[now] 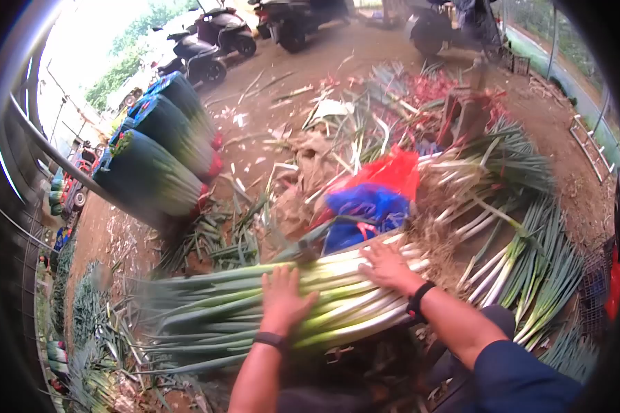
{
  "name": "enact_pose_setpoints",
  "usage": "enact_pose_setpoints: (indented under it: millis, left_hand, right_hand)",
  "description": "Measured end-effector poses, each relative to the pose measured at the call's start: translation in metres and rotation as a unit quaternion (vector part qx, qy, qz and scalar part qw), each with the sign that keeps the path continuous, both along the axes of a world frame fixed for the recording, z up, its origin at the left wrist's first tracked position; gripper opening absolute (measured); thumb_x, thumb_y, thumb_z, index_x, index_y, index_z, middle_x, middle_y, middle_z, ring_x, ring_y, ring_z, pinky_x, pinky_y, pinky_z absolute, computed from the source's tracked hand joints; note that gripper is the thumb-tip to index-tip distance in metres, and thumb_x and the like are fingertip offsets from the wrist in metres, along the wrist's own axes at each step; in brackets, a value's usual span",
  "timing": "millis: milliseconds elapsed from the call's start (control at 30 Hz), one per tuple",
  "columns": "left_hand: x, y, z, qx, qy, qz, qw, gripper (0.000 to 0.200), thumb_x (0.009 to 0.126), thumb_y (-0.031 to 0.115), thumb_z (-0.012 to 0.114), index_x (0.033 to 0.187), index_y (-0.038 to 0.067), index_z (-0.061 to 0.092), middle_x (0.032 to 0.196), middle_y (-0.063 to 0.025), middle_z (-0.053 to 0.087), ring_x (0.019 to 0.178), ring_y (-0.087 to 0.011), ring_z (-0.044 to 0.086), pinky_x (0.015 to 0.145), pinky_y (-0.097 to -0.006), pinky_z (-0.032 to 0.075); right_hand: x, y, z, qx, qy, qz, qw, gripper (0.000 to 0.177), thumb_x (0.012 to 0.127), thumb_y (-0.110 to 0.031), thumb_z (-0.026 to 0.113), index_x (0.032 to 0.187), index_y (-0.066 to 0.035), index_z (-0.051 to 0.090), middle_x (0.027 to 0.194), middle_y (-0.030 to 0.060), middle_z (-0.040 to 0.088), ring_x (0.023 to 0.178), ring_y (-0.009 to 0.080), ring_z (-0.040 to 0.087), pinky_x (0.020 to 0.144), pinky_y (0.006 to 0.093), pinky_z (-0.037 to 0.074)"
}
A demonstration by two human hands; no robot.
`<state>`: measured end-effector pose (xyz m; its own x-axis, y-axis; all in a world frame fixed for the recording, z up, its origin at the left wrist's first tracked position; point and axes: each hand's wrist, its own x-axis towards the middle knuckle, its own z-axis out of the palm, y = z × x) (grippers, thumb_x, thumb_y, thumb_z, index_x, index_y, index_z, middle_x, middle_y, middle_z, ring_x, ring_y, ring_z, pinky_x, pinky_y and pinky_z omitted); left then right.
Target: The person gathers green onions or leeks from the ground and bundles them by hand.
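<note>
A thick layer of long green onions (337,303) lies crosswise in front of me, white root ends to the right and green leaves to the left. My left hand (283,301) rests flat on the middle of the stalks with its fingers spread. On the white ends lies my right hand (389,267), its fingers stretched out and apart. Both wrists carry dark bands. Just beyond the stalks are blue plastic bags (366,210) and a red plastic bag (393,172). What supports the onions is mostly hidden beneath them.
Large tied bundles of green onions (160,168) stand at the left. Loose onions (523,268) are heaped at the right, beside a dark crate (594,289). Leaf scraps litter the dirt ground (282,89). Scooters (224,29) are parked at the back.
</note>
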<state>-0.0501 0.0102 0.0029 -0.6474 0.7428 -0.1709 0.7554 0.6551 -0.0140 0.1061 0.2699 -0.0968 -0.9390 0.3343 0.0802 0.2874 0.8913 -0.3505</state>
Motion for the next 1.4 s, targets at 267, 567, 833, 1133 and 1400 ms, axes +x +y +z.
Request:
enact_pose_setpoints:
  millis: [267,567,833,1133,1400]
  left_hand:
    - [0.004,-0.002,0.004,0.032,-0.074,0.022,0.996,0.092,0.088,0.056,0.064,0.158,0.003,0.036,0.166,-0.0236,0.029,0.156,-0.0368,0.022,0.129,-0.0516,0.007]
    - [-0.003,0.000,-0.003,-0.014,-0.022,0.018,0.999,0.087,0.089,0.047,0.061,0.156,-0.002,0.036,0.163,-0.0211,0.034,0.155,-0.0361,0.024,0.128,-0.0531,0.009]
    - [0.012,0.008,0.018,-0.012,0.008,-0.041,0.999,0.075,0.102,0.054,0.051,0.160,0.010,0.036,0.162,-0.0229,0.038,0.150,-0.0418,0.030,0.125,-0.0523,0.020]
    - [0.027,0.022,0.019,-0.039,0.023,-0.017,0.999,0.073,0.102,0.051,0.053,0.160,0.011,0.035,0.159,-0.0230,0.042,0.147,-0.0431,0.034,0.122,-0.0527,0.026]
    - [-0.044,-0.023,-0.028,-0.042,0.058,-0.026,0.997,0.081,0.092,0.046,0.057,0.157,0.001,0.038,0.159,-0.0245,0.038,0.150,-0.0413,0.031,0.124,-0.0529,0.019]
  right_hand:
    - [0.049,0.083,0.109,-0.471,0.061,0.077,0.877,0.069,0.104,-0.052,0.056,0.152,-0.004,0.047,0.147,0.0202,0.057,0.137,0.0314,0.053,0.116,0.0404,0.039]
    - [0.429,0.142,-0.039,-0.584,0.325,-0.487,0.562,0.029,0.102,-0.028,0.063,0.118,-0.003,0.063,0.096,0.0097,0.067,0.081,0.0210,0.070,0.070,0.0300,0.059]
    - [0.621,0.041,-0.222,-0.491,0.294,-0.659,0.488,0.015,0.094,-0.011,0.063,0.102,-0.003,0.072,0.082,0.0123,0.069,0.072,0.0282,0.072,0.060,0.0404,0.056]
    - [0.565,0.078,-0.150,-0.224,-0.186,-0.671,0.682,0.046,0.086,-0.036,0.068,0.122,-0.006,0.065,0.108,0.0234,0.073,0.107,0.0426,0.068,0.091,0.0506,0.053]
    - [0.561,0.104,-0.151,-0.201,0.104,-0.678,0.700,0.038,0.086,-0.028,0.067,0.114,-0.002,0.065,0.114,0.0236,0.068,0.104,0.0421,0.066,0.094,0.0470,0.049]
